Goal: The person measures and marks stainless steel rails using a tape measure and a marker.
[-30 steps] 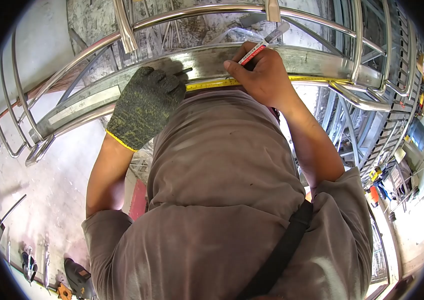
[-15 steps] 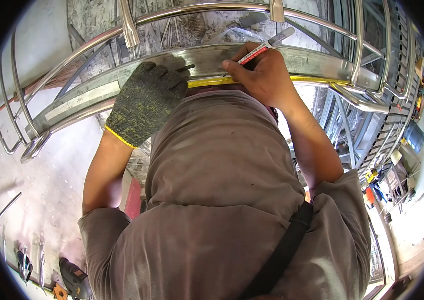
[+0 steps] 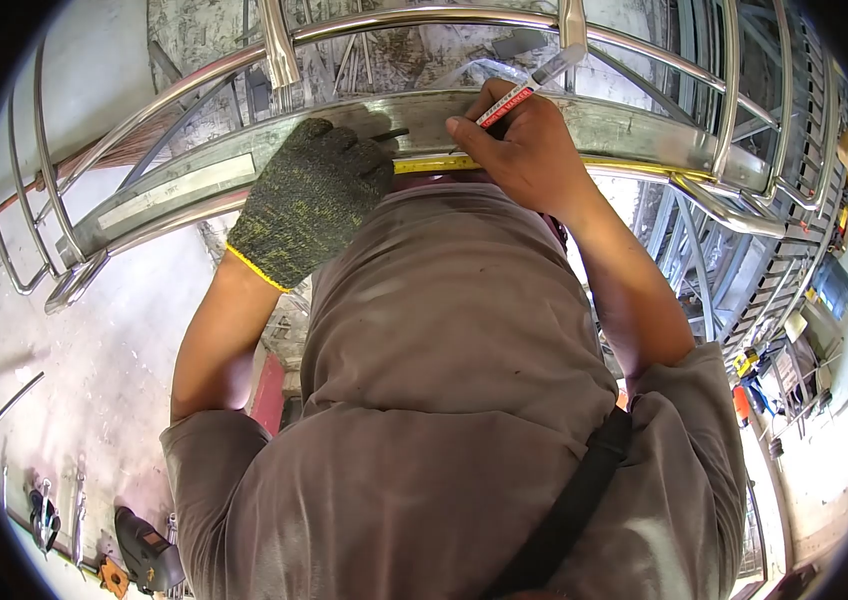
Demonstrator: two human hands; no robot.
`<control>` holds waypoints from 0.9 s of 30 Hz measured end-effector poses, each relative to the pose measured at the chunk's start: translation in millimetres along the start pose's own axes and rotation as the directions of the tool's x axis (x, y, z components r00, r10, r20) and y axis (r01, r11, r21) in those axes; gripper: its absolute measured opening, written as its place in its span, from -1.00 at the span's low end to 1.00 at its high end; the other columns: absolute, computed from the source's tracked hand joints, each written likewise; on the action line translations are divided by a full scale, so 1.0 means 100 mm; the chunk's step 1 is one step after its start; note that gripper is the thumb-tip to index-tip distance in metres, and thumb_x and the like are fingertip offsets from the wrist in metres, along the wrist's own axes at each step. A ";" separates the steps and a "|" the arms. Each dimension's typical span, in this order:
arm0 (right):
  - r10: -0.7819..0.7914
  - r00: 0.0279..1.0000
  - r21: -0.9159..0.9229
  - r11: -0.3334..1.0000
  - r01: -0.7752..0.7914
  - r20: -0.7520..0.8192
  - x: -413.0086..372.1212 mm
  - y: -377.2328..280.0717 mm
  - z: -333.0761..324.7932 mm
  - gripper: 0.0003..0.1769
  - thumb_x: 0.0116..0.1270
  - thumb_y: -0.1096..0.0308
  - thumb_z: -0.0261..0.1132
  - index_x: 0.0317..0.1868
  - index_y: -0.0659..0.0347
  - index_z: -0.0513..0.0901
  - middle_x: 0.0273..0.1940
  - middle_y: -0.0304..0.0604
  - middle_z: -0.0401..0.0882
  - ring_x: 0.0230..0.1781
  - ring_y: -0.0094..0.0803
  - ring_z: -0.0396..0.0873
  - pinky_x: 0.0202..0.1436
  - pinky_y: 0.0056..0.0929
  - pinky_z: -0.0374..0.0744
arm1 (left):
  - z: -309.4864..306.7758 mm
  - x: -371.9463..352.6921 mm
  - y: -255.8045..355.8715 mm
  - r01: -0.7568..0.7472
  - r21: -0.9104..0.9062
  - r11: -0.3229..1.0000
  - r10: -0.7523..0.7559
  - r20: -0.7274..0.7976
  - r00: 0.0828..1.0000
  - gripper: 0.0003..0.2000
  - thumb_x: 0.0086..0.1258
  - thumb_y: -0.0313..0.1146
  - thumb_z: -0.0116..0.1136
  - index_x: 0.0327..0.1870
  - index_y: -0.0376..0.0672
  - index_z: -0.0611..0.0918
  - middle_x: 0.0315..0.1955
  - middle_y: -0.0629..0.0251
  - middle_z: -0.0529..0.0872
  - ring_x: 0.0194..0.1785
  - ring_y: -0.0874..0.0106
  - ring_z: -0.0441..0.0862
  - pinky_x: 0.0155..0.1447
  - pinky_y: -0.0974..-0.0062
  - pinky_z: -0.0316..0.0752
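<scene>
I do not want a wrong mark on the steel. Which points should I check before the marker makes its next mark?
1. Tape measure lies along the edge of the steel bar: ok.
2. Left hand, gloved, rests on the bar where the tape runs under it: ok.
3. Left hand really pins the tape: cannot tell, the glove hides it.
4. Right hand grips the marker firmly: ok.
5. Marker tip sits at the right number: cannot tell, the fingers hide the tip and the numbers are too small.
6. Right hand is protected: not ok, it is bare.
</scene>
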State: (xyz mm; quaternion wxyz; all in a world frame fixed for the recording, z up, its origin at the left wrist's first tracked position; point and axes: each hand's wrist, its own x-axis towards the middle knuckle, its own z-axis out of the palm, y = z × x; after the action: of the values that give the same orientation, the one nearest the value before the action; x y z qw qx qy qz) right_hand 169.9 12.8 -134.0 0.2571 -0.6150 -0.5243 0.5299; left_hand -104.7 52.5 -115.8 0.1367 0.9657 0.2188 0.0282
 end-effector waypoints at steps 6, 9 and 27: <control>-0.022 1.000 -0.050 0.998 0.022 0.000 0.04 0.09 0.03 -0.70 0.58 0.25 0.52 -0.25 0.29 0.68 -0.53 -0.30 0.58 -0.48 -0.59 0.47 -0.36 -0.40 0.45 | -0.01 -0.01 0.01 -0.015 0.026 1.000 0.015 0.016 1.000 -0.81 0.34 -0.31 0.35 -0.08 -0.10 0.83 -0.04 0.34 0.86 0.03 0.29 0.78 0.22 0.20 0.63; -0.051 0.999 -0.075 0.996 0.051 0.000 0.04 0.09 0.03 -0.69 0.58 0.25 0.51 -0.25 0.29 0.68 -0.53 -0.28 0.59 -0.48 -0.59 0.47 -0.36 -0.40 0.46 | -0.01 -0.01 0.01 -0.017 0.016 1.000 0.017 0.006 1.000 -0.80 0.35 -0.32 0.34 -0.07 -0.11 0.83 -0.03 0.33 0.86 0.05 0.29 0.78 0.22 0.20 0.63; 0.001 1.000 -0.094 0.996 0.000 0.016 0.06 0.08 0.04 -0.68 0.56 0.23 0.53 -0.24 0.32 0.71 -0.53 -0.24 0.61 -0.47 -0.55 0.51 -0.35 -0.37 0.48 | -0.02 -0.02 0.01 0.001 -0.034 0.999 -0.001 0.002 1.000 -0.75 0.35 -0.33 0.34 0.00 -0.15 0.84 -0.05 0.30 0.83 0.01 0.27 0.75 0.17 0.19 0.63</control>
State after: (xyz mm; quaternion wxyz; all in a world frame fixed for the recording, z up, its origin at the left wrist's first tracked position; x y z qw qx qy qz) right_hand 168.6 14.7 -144.1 0.2236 -0.6222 -0.5507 0.5096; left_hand -105.8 51.2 -113.2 0.1531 0.9632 0.2187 0.0309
